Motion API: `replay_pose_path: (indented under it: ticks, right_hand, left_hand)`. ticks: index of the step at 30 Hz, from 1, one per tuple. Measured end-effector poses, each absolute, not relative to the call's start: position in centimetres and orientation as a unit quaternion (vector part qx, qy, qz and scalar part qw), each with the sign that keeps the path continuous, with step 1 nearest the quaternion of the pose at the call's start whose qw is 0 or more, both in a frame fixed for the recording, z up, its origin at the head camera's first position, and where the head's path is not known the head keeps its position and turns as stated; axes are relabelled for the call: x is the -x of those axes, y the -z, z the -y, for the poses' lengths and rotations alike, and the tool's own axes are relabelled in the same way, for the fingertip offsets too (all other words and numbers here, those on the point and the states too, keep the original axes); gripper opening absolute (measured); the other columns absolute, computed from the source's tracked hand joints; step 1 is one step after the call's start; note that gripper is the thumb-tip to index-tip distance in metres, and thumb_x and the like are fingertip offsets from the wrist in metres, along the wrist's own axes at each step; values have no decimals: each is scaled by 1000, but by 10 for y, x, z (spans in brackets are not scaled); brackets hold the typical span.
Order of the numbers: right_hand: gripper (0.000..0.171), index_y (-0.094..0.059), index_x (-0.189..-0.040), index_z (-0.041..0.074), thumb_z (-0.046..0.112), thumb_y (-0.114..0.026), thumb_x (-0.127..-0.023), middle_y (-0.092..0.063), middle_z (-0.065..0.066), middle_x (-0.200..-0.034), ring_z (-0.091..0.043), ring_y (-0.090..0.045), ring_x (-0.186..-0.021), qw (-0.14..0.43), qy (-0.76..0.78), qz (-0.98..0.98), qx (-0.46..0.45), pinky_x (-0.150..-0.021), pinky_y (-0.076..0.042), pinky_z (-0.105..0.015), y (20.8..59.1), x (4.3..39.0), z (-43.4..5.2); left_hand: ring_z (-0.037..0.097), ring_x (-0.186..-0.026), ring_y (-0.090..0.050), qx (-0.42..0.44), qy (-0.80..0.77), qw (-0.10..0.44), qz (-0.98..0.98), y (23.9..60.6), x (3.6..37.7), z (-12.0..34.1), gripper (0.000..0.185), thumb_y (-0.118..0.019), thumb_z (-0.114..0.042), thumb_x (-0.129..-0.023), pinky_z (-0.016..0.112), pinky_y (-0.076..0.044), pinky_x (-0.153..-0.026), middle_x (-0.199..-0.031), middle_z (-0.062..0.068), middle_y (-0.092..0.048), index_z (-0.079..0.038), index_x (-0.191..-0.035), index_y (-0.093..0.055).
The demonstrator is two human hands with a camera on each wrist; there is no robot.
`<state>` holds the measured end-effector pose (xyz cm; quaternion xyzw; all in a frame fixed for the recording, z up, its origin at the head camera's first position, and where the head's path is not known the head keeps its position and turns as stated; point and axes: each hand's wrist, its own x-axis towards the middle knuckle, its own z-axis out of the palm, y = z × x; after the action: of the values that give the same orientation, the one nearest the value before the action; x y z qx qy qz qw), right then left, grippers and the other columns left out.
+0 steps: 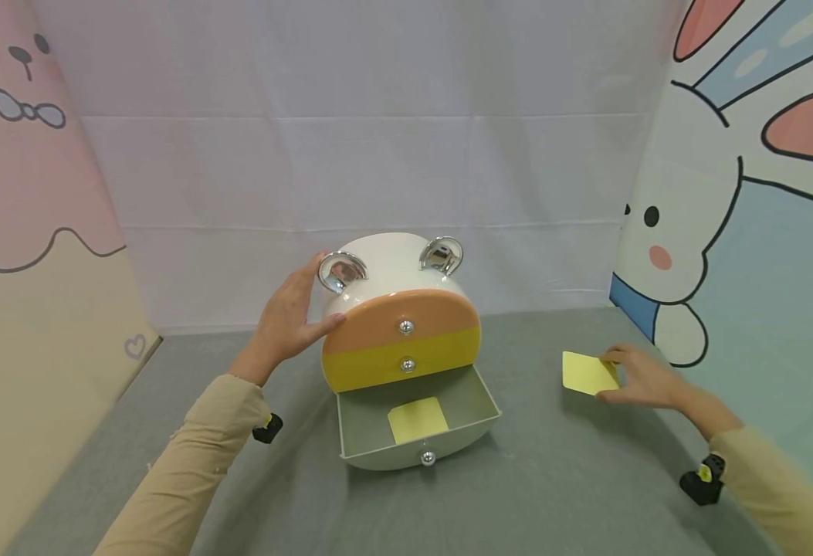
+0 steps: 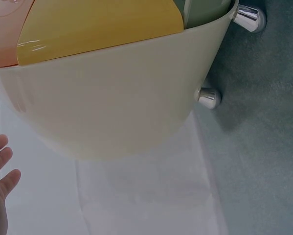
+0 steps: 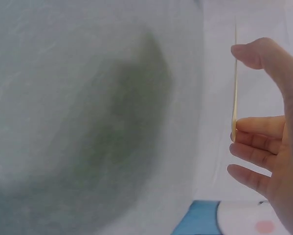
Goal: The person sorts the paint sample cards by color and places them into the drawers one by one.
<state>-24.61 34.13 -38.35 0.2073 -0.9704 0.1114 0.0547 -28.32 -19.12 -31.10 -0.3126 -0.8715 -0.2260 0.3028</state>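
A small rounded drawer cabinet (image 1: 399, 266) with a white shell and two silver ears stands on the table. Its orange drawer (image 1: 371, 318) and yellow drawer (image 1: 364, 371) are closed; the grey-green bottom drawer (image 1: 385, 461) is pulled out. Inside it lies a yellow card (image 1: 418, 421). My left hand (image 1: 286, 320) rests at the cabinet's left side, thumb by the orange front and fingers behind the left ear. Off to the right, my right hand (image 1: 645, 378) pinches another yellow card (image 1: 585, 373) by its edge, above the table. The right wrist view shows that card (image 3: 235, 93) edge-on between thumb and fingers.
Grey cloth covers the table (image 1: 545, 494). Behind the cabinet hangs a white curtain (image 1: 378, 170). A bear-printed panel (image 1: 38, 255) borders the left and a rabbit-printed panel (image 1: 767, 293) the right. Short silver feet (image 2: 209, 98) support the cabinet.
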Motion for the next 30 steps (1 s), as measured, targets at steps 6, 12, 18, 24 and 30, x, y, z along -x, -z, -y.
replay_pose_path:
  ticks: [6, 12, 18, 24, 30]
  right_hand:
    - [63, -62, -107, -3, 42, -76, -66, -57, -15, -104, -28, -55, -90, 76, -103, 963, -237, -74, -47, -45, 357, 240, -313]
    - [66, -61, -113, 2, 48, -74, -66, -56, -12, -109, -26, -54, -95, 68, -100, 958, -261, -77, -47, -45, 338, 231, -278]
    - [66, -59, -116, 5, 44, -74, -66, -55, -10, -115, -26, -52, -100, 65, -103, 951, -285, -81, -47, -47, 327, 226, -246]
    - [68, -58, -117, 6, 46, -74, -64, -54, -8, -115, -23, -53, -100, 82, -97, 934, -334, -81, -48, -43, 325, 225, -219]
    - [73, -56, -118, 3, 45, -75, -62, -54, -10, -116, -25, -52, -103, 120, -79, 912, -385, -83, -47, -41, 329, 228, -196]
  left_hand:
    - [33, -118, -42, 312, 224, 301, 873, 310, 283, 191, 90, -45, -65, -81, 50, -36, -94, -135, 17, -41, -9, -145, -17]
    - [33, -118, -42, 313, 224, 300, 873, 310, 283, 191, 90, -45, -65, -81, 50, -36, -94, -135, 17, -41, -10, -145, -17]
    - [33, -118, -41, 313, 225, 300, 872, 310, 283, 191, 90, -44, -66, -81, 49, -36, -94, -136, 16, -41, -10, -145, -17]
    - [33, -119, -41, 310, 225, 297, 874, 310, 283, 191, 89, -47, -64, -81, 50, -35, -95, -136, 16, -41, -10, -145, -17]
    - [33, -119, -41, 309, 222, 297, 876, 310, 282, 191, 88, -50, -61, -81, 50, -36, -95, -136, 16, -41, -10, -145, -17]
